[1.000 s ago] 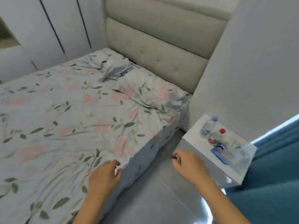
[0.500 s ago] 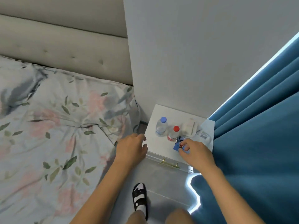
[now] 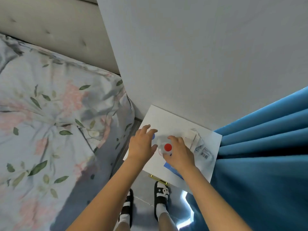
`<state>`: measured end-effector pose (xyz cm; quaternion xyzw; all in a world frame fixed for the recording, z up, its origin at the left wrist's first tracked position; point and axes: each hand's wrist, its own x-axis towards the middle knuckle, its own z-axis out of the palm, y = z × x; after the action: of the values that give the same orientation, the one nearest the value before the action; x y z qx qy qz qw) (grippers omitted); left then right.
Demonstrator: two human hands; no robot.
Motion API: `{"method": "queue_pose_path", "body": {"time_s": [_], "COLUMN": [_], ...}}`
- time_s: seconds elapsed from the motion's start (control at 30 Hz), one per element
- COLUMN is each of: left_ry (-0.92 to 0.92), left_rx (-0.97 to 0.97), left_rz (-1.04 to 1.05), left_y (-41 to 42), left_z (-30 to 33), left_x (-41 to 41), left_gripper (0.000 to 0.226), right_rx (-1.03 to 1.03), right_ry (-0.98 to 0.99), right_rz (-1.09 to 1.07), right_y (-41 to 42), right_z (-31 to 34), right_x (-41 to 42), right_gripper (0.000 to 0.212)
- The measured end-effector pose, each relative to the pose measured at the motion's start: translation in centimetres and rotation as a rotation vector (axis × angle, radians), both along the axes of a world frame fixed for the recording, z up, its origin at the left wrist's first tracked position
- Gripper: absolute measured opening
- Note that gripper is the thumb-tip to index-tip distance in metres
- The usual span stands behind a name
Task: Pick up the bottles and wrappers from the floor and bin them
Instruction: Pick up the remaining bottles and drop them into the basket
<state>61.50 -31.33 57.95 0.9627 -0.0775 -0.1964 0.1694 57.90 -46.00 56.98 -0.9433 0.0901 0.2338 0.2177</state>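
Note:
A clear bottle with a red cap (image 3: 167,147) stands on the white nightstand (image 3: 166,120). My right hand (image 3: 181,154) is wrapped around its body, thumb on the near side. Just left of it, only the cap of a blue-capped bottle (image 3: 153,136) peeks out from under my left hand (image 3: 141,145), whose fingers are spread above it. A white packet (image 3: 191,139) and a clear wrapper with a barcode (image 3: 205,151) lie to the right of my right hand. A blue wrapper (image 3: 168,165) shows partly under my right wrist.
A bed with a floral cover (image 3: 50,114) and padded headboard (image 3: 50,30) fills the left. A blue curtain (image 3: 266,147) hangs against the nightstand's right side, with a white wall (image 3: 183,47) behind. My sandalled feet (image 3: 160,194) stand on the narrow grey floor strip.
I have turned from the bed to the nightstand and stepped closer. My right hand moved from the blue wrapper onto the red-capped bottle; my left hand moved from the nightstand's edge over the blue-capped bottle.

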Motion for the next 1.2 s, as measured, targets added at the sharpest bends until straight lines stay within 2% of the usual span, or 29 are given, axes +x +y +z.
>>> {"method": "queue_pose_path", "body": {"time_s": [0.1,0.23,0.43,0.6,0.77,1.0,1.2], "left_ry": [0.07,0.13,0.072,0.032,-0.001,-0.02,-0.062], "left_rx": [0.054,0.159,0.127,0.089,0.042,-0.001,-0.06], "left_rz": [0.029,0.1,0.188,0.352,0.573,0.804,1.118], "left_y": [-1.7,-2.1,-0.8,1.3,5.3,14.5,21.9], "left_z": [-1.6,-3.0,-2.5,-0.7,1.0,3.4,4.9], "left_x": [0.9,1.7,0.7,-1.7,-5.4,-14.8,-29.9], "left_gripper": [0.054,0.037,0.023,0.028,0.03,0.03,0.024], "right_rx": [-0.057,0.008,0.086,0.111,0.112,0.101,0.232], "right_ry": [0.043,0.036,-0.021,-0.041,-0.078,-0.124,-0.138], "right_rz": [0.091,0.106,0.102,0.172,0.333,0.606,0.769], "right_y": [0.5,0.3,-0.8,-0.6,1.6,10.6,21.1], "right_z": [-2.2,-4.4,-5.7,-4.1,-1.2,2.5,5.5], "right_x": [0.7,1.0,0.8,0.7,0.1,-2.6,-10.5], "right_gripper": [0.057,0.044,0.02,0.019,0.023,0.017,0.011]}}
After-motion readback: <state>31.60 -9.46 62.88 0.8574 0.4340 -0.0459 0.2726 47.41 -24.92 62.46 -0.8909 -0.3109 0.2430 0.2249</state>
